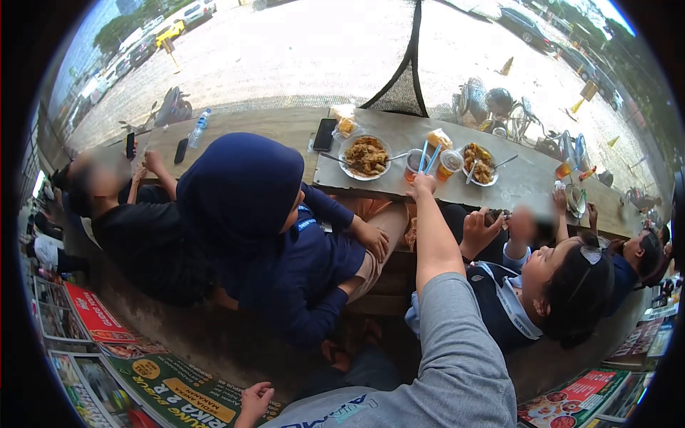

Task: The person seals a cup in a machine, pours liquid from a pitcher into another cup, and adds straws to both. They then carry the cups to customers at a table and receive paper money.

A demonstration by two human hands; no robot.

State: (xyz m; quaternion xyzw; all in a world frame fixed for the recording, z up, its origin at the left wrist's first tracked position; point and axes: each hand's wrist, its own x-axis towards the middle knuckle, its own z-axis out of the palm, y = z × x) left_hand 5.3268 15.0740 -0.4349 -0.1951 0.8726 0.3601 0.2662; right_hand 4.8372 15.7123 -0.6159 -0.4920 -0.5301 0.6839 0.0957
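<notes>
My right hand (424,186) reaches over the near edge of the table, its fingers closed around the lower ends of two blue straws (431,158) that spread upward in a V. Just behind it stands a glass of reddish-brown drink (413,165), partly covered by the hand and straws. To its right is a second glass (449,164) of amber drink with a pale top. My left hand (255,401) hangs low at the bottom left, empty, with its fingers loosely bent and apart. Behind it lies a green printed menu banner (171,389).
A plate of food (366,156) and another plate (480,164) flank the glasses on the table (342,178). A phone (325,135) and wrapped snacks (344,121) lie behind. A person in a navy headscarf (239,178) sits left; a person in a dark vest (510,299) sits right.
</notes>
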